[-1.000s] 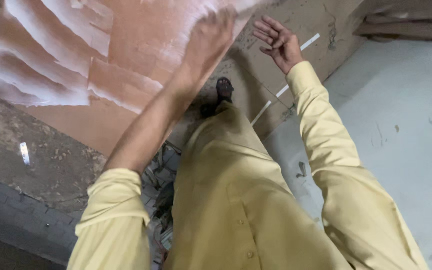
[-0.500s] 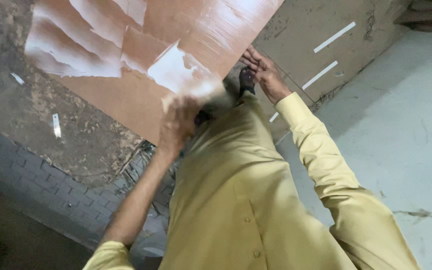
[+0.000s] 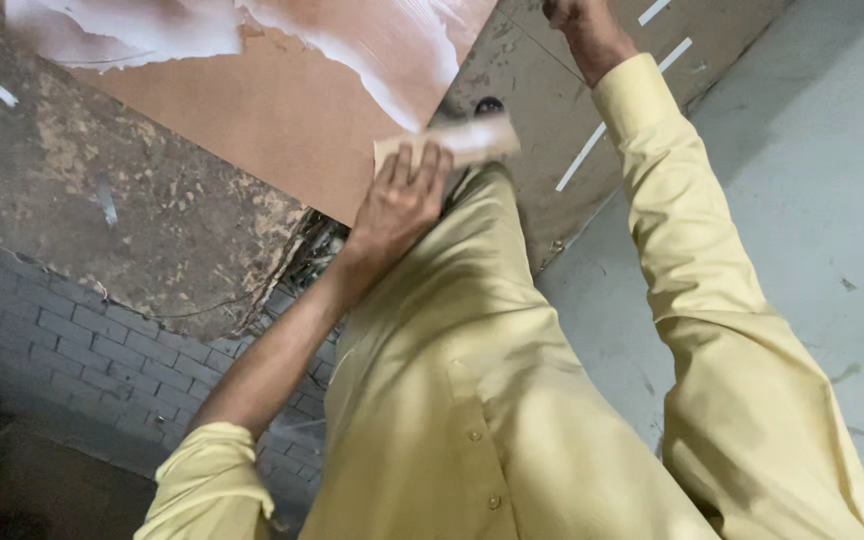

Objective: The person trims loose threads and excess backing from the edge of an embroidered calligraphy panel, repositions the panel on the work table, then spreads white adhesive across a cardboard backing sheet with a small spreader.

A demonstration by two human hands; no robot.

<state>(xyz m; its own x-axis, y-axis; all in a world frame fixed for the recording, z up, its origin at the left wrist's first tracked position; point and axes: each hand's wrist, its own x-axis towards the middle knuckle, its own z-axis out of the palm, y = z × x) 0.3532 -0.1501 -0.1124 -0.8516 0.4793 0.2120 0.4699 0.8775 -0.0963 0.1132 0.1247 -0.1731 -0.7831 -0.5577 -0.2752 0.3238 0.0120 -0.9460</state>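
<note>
I see the left hand [image 3: 400, 205] gripping a pale strip [image 3: 452, 140] at the brown board's [image 3: 282, 110] lower edge. The right hand [image 3: 582, 25] rests fisted on the concrete slab [image 3: 152, 220]; I cannot tell whether it holds anything. Grey brick paving [image 3: 42, 340] borders the slab.

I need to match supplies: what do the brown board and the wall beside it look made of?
The brown board looks like plywood or hardboard: flat, matt, streaked with white paste. The wall looks like brick under rough, crumbling plaster; painted brick courses show where it ends.
</note>
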